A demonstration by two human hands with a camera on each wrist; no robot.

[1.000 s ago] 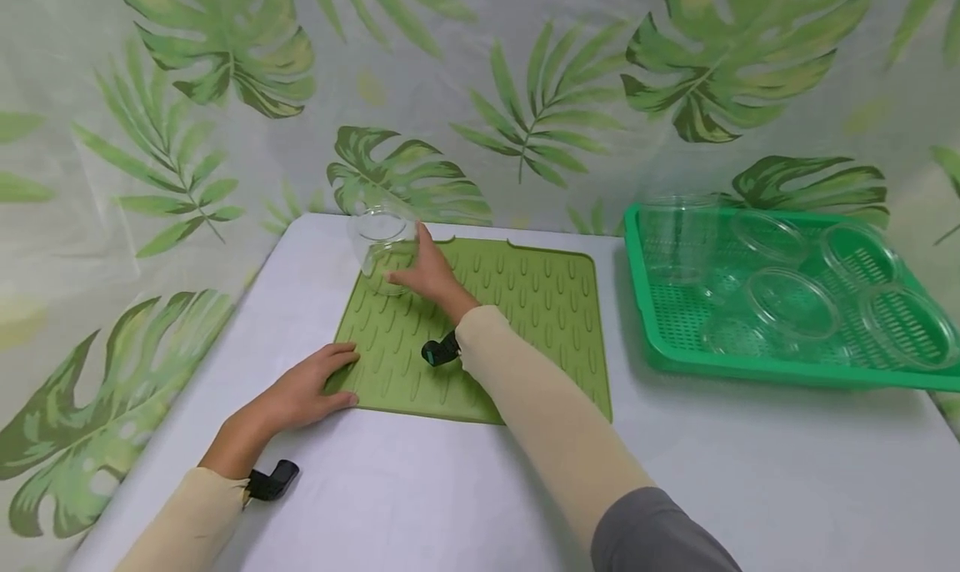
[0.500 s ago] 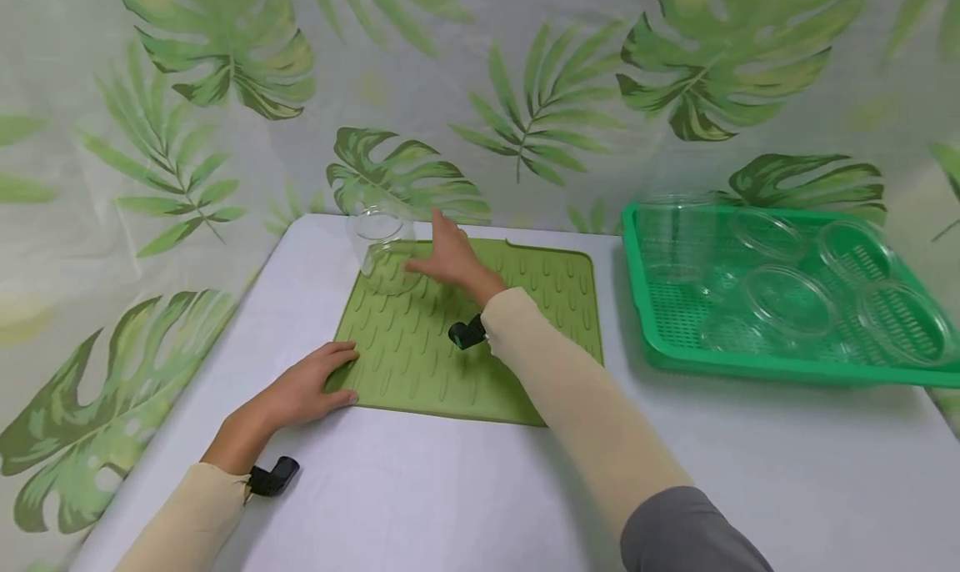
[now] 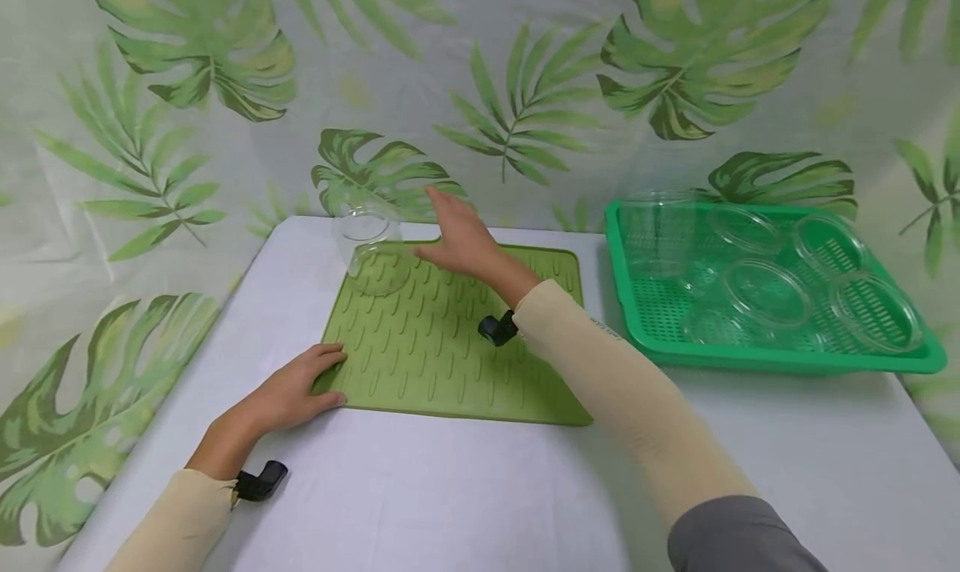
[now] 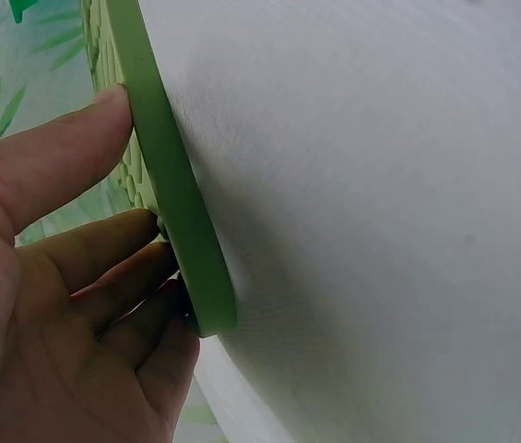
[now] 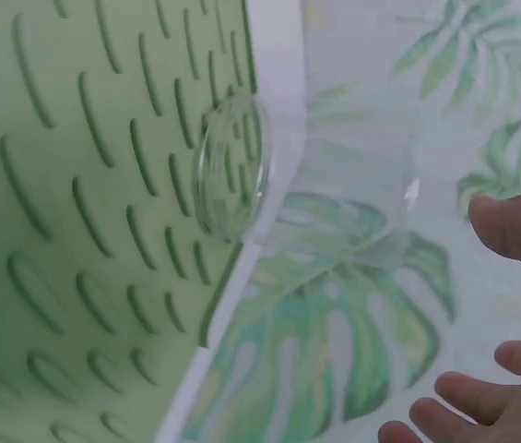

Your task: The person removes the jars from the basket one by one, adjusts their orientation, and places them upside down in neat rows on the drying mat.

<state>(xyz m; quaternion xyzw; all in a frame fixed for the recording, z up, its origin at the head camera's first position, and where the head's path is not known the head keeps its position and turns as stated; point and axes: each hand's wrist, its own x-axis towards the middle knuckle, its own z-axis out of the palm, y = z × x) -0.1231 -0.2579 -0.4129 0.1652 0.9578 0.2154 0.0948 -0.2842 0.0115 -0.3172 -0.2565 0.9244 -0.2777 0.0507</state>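
A clear cup (image 3: 375,251) stands on the far left corner of the green ridged drying mat (image 3: 465,372). To the right of the cup, my right hand (image 3: 468,238) is raised above the mat with its fingers spread and holds nothing. In the right wrist view, a gap shows between that hand (image 5: 500,369) and the cup (image 5: 207,175). At the mat's near left corner rests my left hand (image 3: 288,393). Seen from the left wrist, its thumb (image 4: 76,138) touches the mat's edge and its fingertips touch the mat around the corner.
A green perforated basket (image 3: 637,322) on the right of the white table (image 3: 450,489) holds several clear cups (image 3: 768,297), one upright and others tilted or lying. A leaf-patterned cloth (image 3: 525,80) hangs right behind the table.
My right hand has let go of the cup and drawn back to the right, its fingers opening. The cup and my left hand stay in place on the mat; the head view has shifted slightly.
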